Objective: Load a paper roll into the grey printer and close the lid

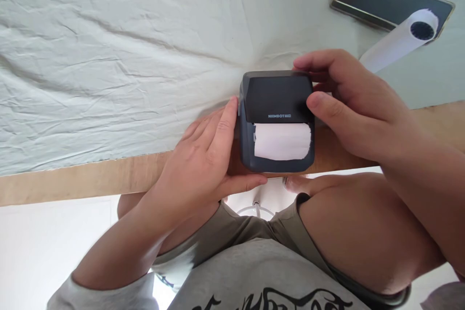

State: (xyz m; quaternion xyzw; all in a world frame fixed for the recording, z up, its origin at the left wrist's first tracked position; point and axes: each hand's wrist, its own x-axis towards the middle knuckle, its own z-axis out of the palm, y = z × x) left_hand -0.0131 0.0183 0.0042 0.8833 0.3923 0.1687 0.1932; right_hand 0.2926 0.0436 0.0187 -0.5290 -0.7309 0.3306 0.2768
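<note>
A dark label printer (279, 97) marked NIIMBOT sits at the table's front edge, its black lid closed. White paper (282, 141) with an uneven edge covers most of its front. My left hand (209, 152) is against the printer's left side, fingers along the wall and thumb reaching below the front. On the right side, my right hand (358, 104) grips the printer, its thumb on the lid's edge and its fingers curled behind the far corner. The undersides and back of the printer are hidden.
A wrinkled pale cloth (119, 58) covers the table, with a bare wooden edge (83, 174) in front. Beyond my right hand a white cylinder with a black round end (397, 46) stands, overlapping a dark phone (378, 0). My legs are under the edge.
</note>
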